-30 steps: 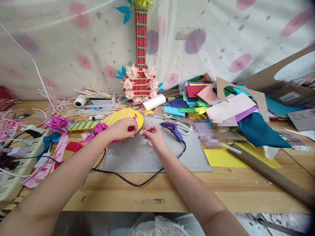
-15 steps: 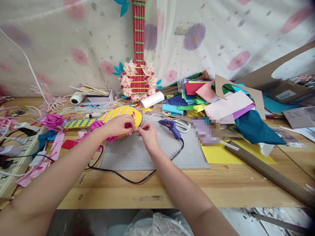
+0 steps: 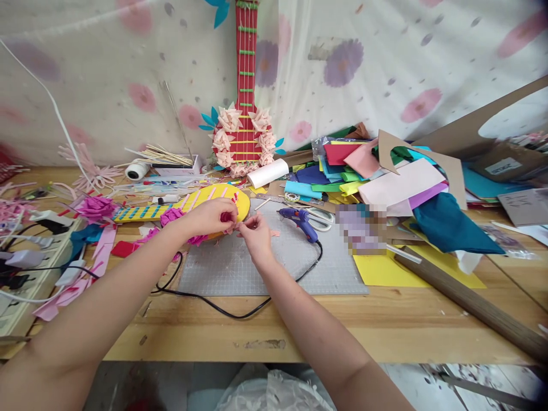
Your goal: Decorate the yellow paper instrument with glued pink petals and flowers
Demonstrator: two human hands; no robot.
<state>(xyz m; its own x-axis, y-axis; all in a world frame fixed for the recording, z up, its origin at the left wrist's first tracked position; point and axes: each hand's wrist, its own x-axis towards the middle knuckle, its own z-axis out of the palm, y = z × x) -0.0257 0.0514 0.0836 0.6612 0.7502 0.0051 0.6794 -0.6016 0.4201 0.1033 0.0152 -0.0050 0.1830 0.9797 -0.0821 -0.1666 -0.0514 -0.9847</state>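
My left hand (image 3: 212, 218) is closed around a small dark red item (image 3: 225, 217), mostly covered by my fingers. My right hand (image 3: 256, 235) pinches close beside it, fingertips almost meeting my left ones. A tiny pale pink bit (image 3: 237, 226) shows between the two hands; its kind is too small to tell. Behind and under my left hand lies a yellow paper guitar (image 3: 216, 193) with pink and blue strips across it and magenta paper flowers (image 3: 171, 216) along its edge. Both hands are over the grey cutting mat (image 3: 222, 274).
A blue glue gun (image 3: 302, 221) lies on the mat, its black cord (image 3: 222, 313) looping in front. Scissors (image 3: 321, 219) lie beside it. A red paper guitar (image 3: 244, 137) leans at the back. Coloured paper (image 3: 398, 185) is heaped right; a power strip (image 3: 43, 279) stands left.
The whole view has shifted slightly, so things appear a little farther right. Both hands stay close together in nearly the same pose, with only small finger movement.
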